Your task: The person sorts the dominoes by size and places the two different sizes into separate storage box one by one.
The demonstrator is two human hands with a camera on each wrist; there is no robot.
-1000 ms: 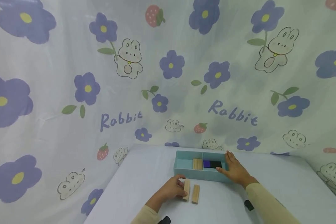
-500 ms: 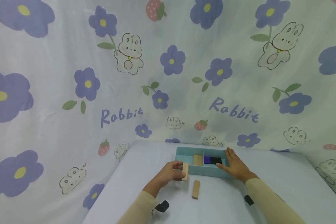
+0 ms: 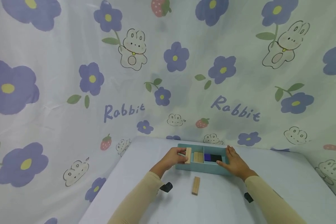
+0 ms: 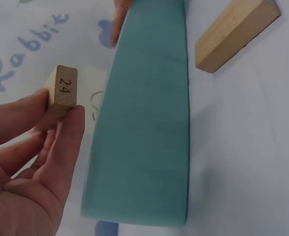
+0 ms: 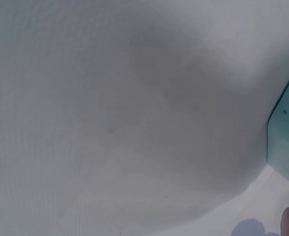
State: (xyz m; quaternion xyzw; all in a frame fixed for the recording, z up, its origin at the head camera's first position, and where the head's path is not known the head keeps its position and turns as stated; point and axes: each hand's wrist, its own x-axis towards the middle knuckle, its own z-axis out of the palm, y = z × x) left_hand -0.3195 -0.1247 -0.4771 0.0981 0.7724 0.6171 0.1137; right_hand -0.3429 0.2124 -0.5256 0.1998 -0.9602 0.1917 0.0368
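My left hand (image 3: 172, 158) pinches a wooden block (image 3: 188, 155) between thumb and fingers, above the left compartment of a light blue divided box (image 3: 196, 167). The left wrist view shows the number 24 on the end of the held block (image 4: 65, 86). Inside the box, several wooden blocks (image 3: 198, 157) lie side by side against the divider. A purple piece (image 3: 207, 157) and black pieces (image 3: 216, 158) fill part of the right compartment. With fingers extended, my right hand (image 3: 236, 164) rests on the box's right end, thumb at the front rim.
One more wooden block (image 3: 195, 186) lies on the white table (image 3: 212, 205) in front of the box. A patterned curtain (image 3: 154, 74) with flowers and rabbits hangs behind the table. Dark wrist cameras (image 3: 166, 187) sit under both forearms.
My left hand has lifted the wooden block off the table and carried it forward, up over the box's left compartment. My right hand stays on the box's right end.
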